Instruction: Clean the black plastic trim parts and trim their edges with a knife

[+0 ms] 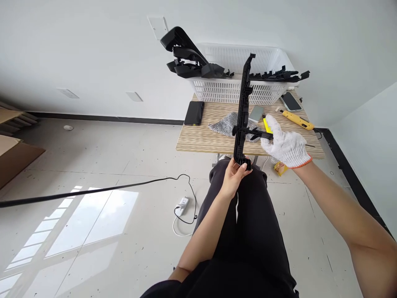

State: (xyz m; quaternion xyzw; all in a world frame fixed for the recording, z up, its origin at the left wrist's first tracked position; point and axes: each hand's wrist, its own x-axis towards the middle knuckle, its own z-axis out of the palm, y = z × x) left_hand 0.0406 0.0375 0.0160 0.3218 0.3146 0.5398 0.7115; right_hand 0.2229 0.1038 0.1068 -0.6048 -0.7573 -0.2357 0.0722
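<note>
A long black plastic part (pixel 243 105) with a side arm stands nearly upright over the front of the table. My bare left hand (pixel 234 176) is closed on its lower end. At the tip of the side arm, my right hand (pixel 283 142), in a white knitted glove with an orange cuff, pinches the part between thumb and fingers. Behind the part lies a grey speckled cloth (pixel 225 124). A yellow cutter (pixel 266 124) is partly hidden by the gloved hand.
A white basket (pixel 214 90) at the table's back holds several black parts (pixel 189 54). On the table (pixel 198 138) are a black wallet-like item (pixel 194 113), a phone (pixel 290 101) and a yellow tool (pixel 297 120). A power strip (pixel 182 205) and cable lie on the floor.
</note>
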